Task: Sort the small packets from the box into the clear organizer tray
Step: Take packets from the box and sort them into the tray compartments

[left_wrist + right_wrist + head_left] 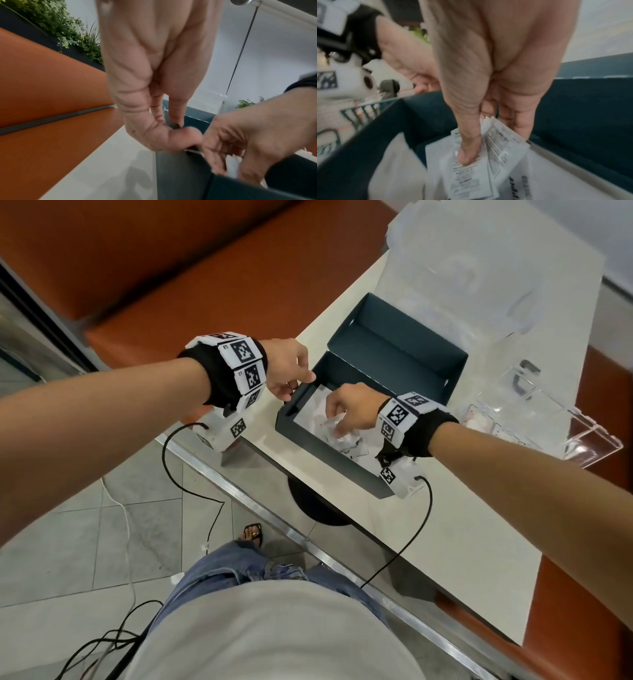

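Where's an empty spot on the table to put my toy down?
Bare table lies between the dark box and the near edge. Another strip runs left of the box. Crowded: inside the box with packets, and around the clear tray.

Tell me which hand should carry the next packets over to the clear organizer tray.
Right. The right hand already pinches several packets inside the box, and the organizer tray lies on its side. The left hand grips the box's far corner, probably steadying it.
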`<state>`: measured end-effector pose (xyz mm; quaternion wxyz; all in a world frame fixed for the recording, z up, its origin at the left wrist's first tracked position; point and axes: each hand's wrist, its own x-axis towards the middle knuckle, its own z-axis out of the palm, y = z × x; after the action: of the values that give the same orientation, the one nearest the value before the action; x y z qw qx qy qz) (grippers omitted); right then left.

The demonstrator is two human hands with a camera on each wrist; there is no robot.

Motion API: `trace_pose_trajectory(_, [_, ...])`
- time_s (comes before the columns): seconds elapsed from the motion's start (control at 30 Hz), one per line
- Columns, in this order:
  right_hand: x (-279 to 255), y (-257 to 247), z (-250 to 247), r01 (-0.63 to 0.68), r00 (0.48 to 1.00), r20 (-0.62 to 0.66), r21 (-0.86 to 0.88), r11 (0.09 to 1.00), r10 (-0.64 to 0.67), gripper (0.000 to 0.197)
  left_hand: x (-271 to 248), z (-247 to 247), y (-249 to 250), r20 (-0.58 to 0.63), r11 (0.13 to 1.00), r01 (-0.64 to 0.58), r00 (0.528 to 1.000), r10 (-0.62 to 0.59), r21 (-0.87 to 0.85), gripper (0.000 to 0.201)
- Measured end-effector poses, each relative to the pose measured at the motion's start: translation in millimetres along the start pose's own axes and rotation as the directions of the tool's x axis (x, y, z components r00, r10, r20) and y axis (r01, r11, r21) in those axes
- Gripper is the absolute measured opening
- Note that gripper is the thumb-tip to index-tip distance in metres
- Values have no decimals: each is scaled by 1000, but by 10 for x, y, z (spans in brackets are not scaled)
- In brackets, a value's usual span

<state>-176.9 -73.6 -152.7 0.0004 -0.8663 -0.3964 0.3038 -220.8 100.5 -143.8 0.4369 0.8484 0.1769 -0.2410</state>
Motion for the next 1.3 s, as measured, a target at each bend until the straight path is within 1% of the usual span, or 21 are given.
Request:
trace_pose_trajectory(0.1, [-145,153,-165,-65,988,-121,207,976,92,29,-42,-47,117,-58,990,-7,998,15,141,24])
trace_pose_trajectory(0.17, [-298,264,-285,-86,972,-163,421,903,169,27,-32,-69,246,-178,954,-96,973,150,283,30])
trace_pose_trajectory(0.23, [-498,351,-396,-54,949,-205,645,762,241,21,-30,-62,401,-286,943,-223,913,291,245,28])
trace_pose_trajectory(0.3, [-698,419,-502,31,919,-239,837,547,314,18,-41,-12,584,-303,937,-343,888,345,64,28])
trace_pose_trajectory(0.37, [-858,473,-591,146,888,-259,942,302,379,19,-79,90,783,-223,904,-388,911,347,-179,36])
trace_pose_trajectory(0.43, [-967,524,-655,253,867,-272,962,102,418,16,-138,231,975,-56,851,-319,944,326,-417,49])
trace_pose_trajectory(0.5, [-1043,552,-697,314,845,-275,949,-9,459,14,-160,384,1104,123,792,-216,931,343,-571,57])
trace_pose_trajectory(0.57, [-1093,575,-707,360,816,-292,932,-45,499,13,-167,519,1198,254,726,-141,878,405,-673,59])
trace_pose_trajectory(0.63, [-1112,567,-671,379,783,-336,925,27,523,17,-191,610,1279,299,644,-92,830,471,-759,56])
trace_pose_trajectory(0.67, [-1104,557,-639,369,758,-380,920,133,529,19,-203,640,1316,291,596,-59,832,473,-801,48])
trace_pose_trajectory(0.73, [-1059,529,-577,311,718,-484,866,392,501,22,-215,671,1352,272,488,54,881,388,-871,30])
trace_pose_trajectory(0.8, [-994,509,-532,263,723,-543,788,557,427,22,-209,664,1306,246,424,100,921,303,-900,28])
trace_pose_trajectory(0.83, [-956,510,-520,259,734,-556,760,596,390,22,-194,641,1263,209,450,70,941,266,-890,31])
trace_pose_trajectory(0.93, [-799,540,-445,152,760,-521,723,674,388,33,-142,468,1040,18,662,-79,990,139,-745,30])
trace_pose_trajectory(0.97, [-741,533,-398,70,798,-475,684,726,370,34,-125,391,938,-30,717,-90,995,96,-691,29])
trace_pose_trajectory(1.0, [-683,517,-332,-14,865,-394,601,799,311,32,-107,313,831,-60,758,-84,996,59,-647,29])
trace_pose_trajectory(1.07, [-593,427,-179,-134,980,-97,316,939,173,38,-96,181,627,-88,806,-50,996,-3,-590,28])
trace_pose_trajectory(1.13, [-520,297,-20,-176,969,183,38,984,166,59,-105,97,453,-118,837,-30,992,-41,-546,26])
trace_pose_trajectory(1.17, [-482,239,49,-168,950,253,-69,983,180,68,-114,66,379,-133,850,-26,990,-52,-526,26])
trace_pose_trajectory(1.23, [-400,145,145,-113,945,279,-217,970,173,83,-129,35,258,-152,869,-20,986,-64,-495,23])
trace_pose_trajectory(1.3, [-320,50,179,-53,955,269,-254,966,123,82,-137,34,160,-149,871,-16,987,-66,-491,21])
